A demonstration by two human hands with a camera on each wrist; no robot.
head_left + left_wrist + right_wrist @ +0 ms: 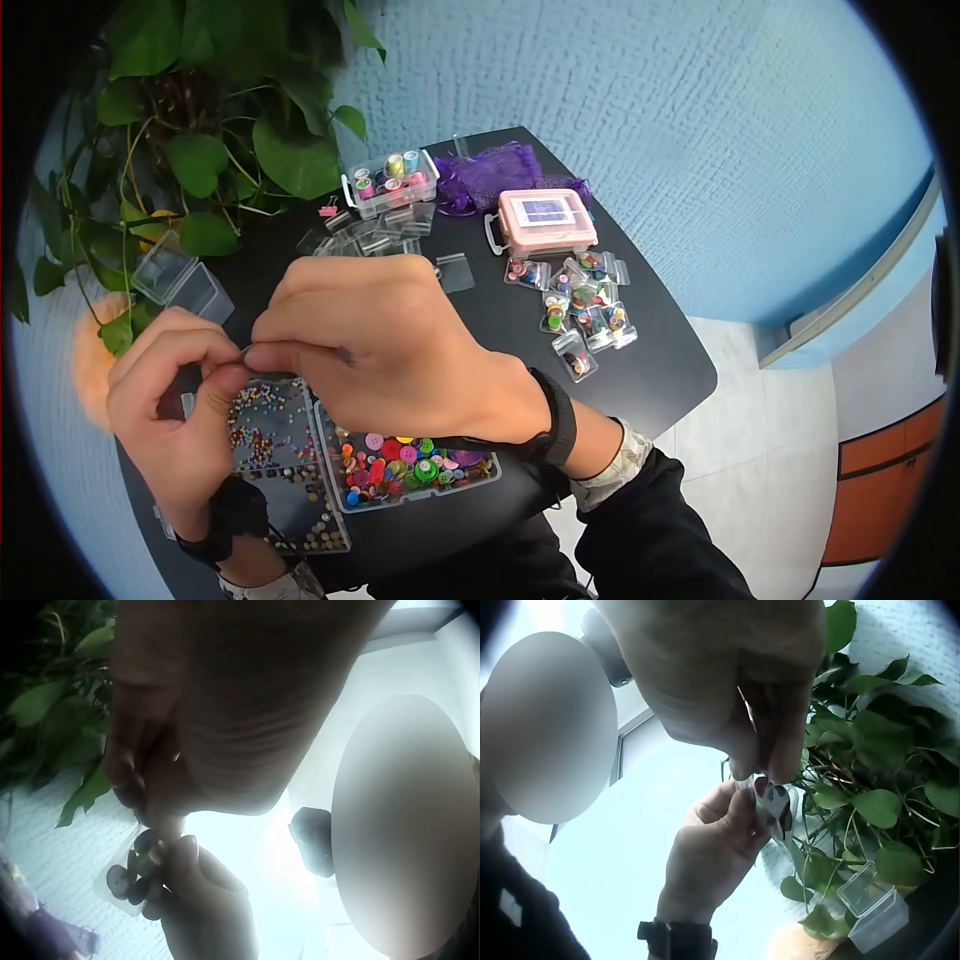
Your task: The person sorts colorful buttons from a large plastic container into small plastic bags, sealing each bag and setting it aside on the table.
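Fingertips of the left hand (172, 415) and right hand (395, 345) meet at the left of the head view, above a box of small beads (270, 430). Between them they pinch a small clear bag with buttons inside, seen in the left wrist view as a bag (120, 879) and in the right wrist view as a bag (778, 808). Both thumbs and forefingers press at its top edge. The head view mostly hides the bag behind the fingers. Beside the beads, partly under the right wrist, lies a box of coloured buttons (425, 470).
Several filled small bags (590, 300) lie right of the hands, below a pink case (548, 220). Behind stand a box of thread spools (392, 185), purple mesh fabric (485, 175) and empty clear bags (375, 235). An open clear box (185, 285) and a leafy plant (200, 160) are at left.
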